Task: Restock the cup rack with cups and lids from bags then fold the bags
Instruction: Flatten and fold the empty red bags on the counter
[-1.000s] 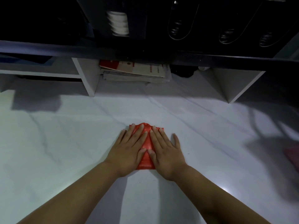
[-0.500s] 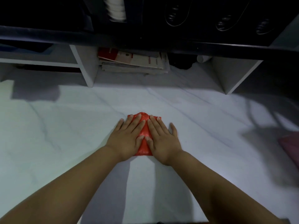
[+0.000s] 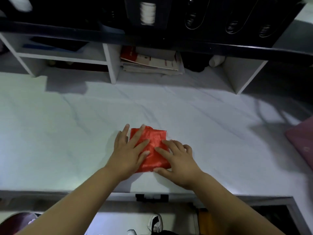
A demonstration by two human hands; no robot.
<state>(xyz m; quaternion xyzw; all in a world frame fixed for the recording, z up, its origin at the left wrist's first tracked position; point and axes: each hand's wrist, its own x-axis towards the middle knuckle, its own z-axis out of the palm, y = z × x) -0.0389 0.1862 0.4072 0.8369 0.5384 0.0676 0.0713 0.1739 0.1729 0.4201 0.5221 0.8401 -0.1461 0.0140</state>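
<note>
A folded red plastic bag (image 3: 153, 141) lies flat on the white marble counter (image 3: 67, 133), near its front edge. My left hand (image 3: 128, 151) presses on the bag's left part with straight, spread fingers. My right hand (image 3: 179, 160) rests on the bag's lower right corner, fingers slightly bent, thumb along the bag's near edge. The black cup rack (image 3: 220, 19) stands at the back on a dark shelf, with a stack of white lids or cups (image 3: 147, 13) showing in one slot.
White shelf supports (image 3: 110, 63) stand at the back of the counter, with a pile of red-and-white papers (image 3: 152, 62) between them. A pink object (image 3: 303, 145) lies at the right edge. Below the counter's front edge I see the floor and shoes (image 3: 155, 223).
The hands have spread apart on the red bag, uncovering more of its middle. The right hand slid to the bag's lower right corner. The view tilted down, showing the counter's front edge.
</note>
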